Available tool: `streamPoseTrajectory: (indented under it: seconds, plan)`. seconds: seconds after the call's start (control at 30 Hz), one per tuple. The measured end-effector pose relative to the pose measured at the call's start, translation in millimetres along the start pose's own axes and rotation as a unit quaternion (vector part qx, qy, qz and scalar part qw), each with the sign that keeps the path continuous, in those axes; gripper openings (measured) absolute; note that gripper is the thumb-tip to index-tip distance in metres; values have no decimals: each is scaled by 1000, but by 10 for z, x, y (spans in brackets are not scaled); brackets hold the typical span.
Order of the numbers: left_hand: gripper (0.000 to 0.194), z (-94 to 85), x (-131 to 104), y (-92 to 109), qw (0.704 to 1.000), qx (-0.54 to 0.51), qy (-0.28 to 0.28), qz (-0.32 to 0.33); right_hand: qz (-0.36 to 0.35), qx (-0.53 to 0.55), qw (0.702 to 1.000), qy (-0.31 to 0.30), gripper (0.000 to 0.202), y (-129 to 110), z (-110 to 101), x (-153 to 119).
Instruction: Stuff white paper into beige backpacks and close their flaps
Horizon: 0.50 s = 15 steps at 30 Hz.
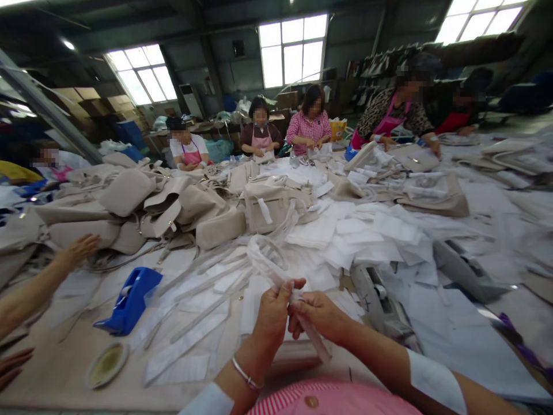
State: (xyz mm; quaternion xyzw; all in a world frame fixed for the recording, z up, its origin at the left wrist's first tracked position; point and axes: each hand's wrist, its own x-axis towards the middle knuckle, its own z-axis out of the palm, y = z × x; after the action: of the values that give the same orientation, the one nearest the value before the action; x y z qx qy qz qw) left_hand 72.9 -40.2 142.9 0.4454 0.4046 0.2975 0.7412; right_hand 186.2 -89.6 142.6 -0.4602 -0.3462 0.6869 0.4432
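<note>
Pink apron (345, 402), one, striped in part, nearest the camera and below the wrapped strap (261, 265).

Wrapped strap: one, sheathed in whitish, translucent material; held above the table (56, 377), its far part curved into a loop, its near end pointing toward the apron.

Hands of the wearer: two, both on the strap. Left hand (274, 308): thumb and fingers clamped on it just below the loop; one bracelet (246, 373) at the wrist. Right hand (322, 314): thumb and fingers pinched together on it, right beside the left. White cuffs (434, 377): two, one per forearm.

Tape dispensers: three. One blue dispenser (132, 302) left of the strap; two grey dispensers (380, 297) right of it.

Round roll (107, 364): one, flat, left of the strap and nearer.

White strips (199, 317): several, overlapping, left of the strap.

White sheets (358, 236): many, heaped right of the strap and beyond; not countable.

Beige bags (129, 193): a large pile, beyond the strap and left, overlapped past counting; one zipped bag (265, 213) directly beyond it.

Other hands (80, 249): two, far left of the strap; whether one person's, cannot tell.

Co-workers (309, 128): six, beyond the strap.

Windows (294, 52): three, farthest beyond.
</note>
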Motion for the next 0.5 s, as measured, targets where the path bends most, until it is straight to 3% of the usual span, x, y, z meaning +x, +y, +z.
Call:
streamPoseTrajectory:
  seconds: [0.07, 0.13, 0.2, 0.27, 0.3, 0.37, 0.43, 0.5]
  plan:
    - [67, 1, 5, 11, 997, 38, -59, -17, -1, -24, 1000, 18, 51, 3, -15, 38]
    - [60, -105, 68, 97, 982, 129, -136, 16, -2, -47, 997, 61, 48, 64, -75, 32]
    - [46, -347, 239, 230, 935, 261, -236, 50, -11, -51, 992, 114, 44, 159, -197, -10]
    - [35, -709, 534, 352, 867, 408, -280, 60, -25, -23, 985, 169, 43, 264, -376, -78]
    - [33, -914, 720, 392, 839, 480, -249, 59, -27, 2, 980, 195, 43, 316, -477, -117]
    - [36, -1317, 1126, 411, 778, 621, -66, 65, -23, 46, 968, 246, 46, 422, -665, -196]
    - [60, -1639, 1508, 346, 755, 654, -19, 48, -9, 53, 957, 284, 49, 532, -797, -261]
    - [81, -1836, 1803, 222, 746, 665, -26, 27, 16, 28, 953, 301, 53, 640, -847, -294]
